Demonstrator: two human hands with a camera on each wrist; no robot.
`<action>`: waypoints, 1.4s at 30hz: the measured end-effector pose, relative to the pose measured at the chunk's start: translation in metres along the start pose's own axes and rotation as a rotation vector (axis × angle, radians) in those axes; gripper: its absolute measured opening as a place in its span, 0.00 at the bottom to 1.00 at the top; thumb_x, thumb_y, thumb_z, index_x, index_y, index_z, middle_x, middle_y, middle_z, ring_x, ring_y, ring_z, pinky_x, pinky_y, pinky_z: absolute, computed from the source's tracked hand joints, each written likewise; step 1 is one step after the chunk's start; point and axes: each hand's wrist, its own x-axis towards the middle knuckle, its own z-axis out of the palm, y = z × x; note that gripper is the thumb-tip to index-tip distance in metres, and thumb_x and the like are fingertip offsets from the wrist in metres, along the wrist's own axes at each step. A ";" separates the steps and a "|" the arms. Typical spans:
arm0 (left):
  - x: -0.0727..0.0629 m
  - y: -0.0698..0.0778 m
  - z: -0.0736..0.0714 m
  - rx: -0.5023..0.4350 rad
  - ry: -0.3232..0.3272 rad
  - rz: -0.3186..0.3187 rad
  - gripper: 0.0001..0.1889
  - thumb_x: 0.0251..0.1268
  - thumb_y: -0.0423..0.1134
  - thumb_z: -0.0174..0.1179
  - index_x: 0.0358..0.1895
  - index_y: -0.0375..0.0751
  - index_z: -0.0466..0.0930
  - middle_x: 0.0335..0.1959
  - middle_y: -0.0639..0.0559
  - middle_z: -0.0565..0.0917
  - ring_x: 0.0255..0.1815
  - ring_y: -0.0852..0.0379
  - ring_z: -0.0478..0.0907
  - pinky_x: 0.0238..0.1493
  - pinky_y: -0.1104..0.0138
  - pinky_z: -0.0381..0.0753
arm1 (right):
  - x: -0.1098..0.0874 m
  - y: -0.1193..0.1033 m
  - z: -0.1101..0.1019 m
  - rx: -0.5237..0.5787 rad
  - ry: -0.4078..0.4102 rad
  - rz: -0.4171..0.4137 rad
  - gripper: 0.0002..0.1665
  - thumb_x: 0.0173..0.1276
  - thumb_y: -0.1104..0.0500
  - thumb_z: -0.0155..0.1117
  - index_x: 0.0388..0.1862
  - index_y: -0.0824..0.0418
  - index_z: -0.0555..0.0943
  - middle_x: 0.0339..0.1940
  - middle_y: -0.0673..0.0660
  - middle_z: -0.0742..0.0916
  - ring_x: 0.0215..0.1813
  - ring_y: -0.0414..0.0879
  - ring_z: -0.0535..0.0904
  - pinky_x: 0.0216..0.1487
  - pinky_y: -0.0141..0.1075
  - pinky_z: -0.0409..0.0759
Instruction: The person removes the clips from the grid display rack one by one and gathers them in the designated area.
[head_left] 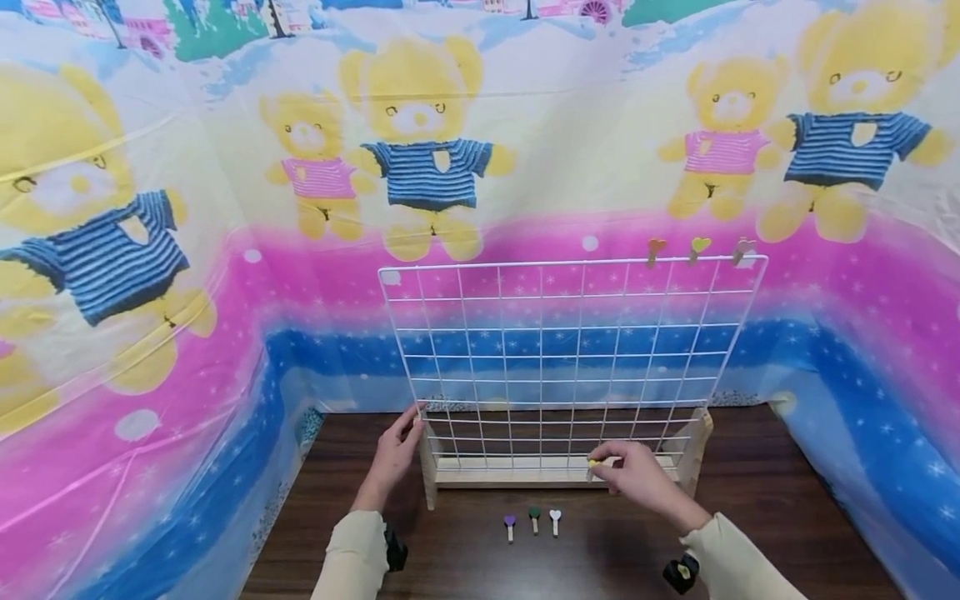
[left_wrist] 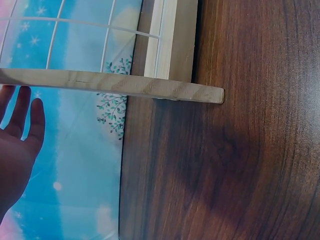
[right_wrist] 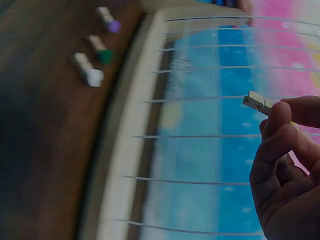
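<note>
Yellow-topped wooden clothespin (head_left: 594, 463), pinched by the right hand (head_left: 634, 473), at the white wire grid's (head_left: 541, 327) six o'clock! Left hand (head_left: 397, 446), fingers fairly straight, touches the wooden stand (head_left: 427, 465) at eight; purple clothespin (head_left: 510, 528), green clothespin (head_left: 535, 519), white clothespin (head_left: 555, 522) lie lower, near six-thirty.

r wrist pic dim — part-blurred

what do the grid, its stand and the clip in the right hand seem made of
Grid: probably metal wire, coated smooth white, judging by its thin, straight bars. Stand: light wood, apparently unvarnished; grain shows. Clip: likely wood, matte, from its pale, squared legs.
</note>
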 end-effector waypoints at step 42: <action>-0.002 0.004 0.001 0.007 0.009 0.002 0.21 0.74 0.43 0.49 0.68 0.48 0.68 0.62 0.39 0.73 0.58 0.45 0.72 0.54 0.51 0.72 | 0.000 0.095 0.082 -0.160 -0.138 0.018 0.04 0.62 0.66 0.63 0.28 0.61 0.82 0.14 0.47 0.77 0.13 0.38 0.72 0.16 0.32 0.71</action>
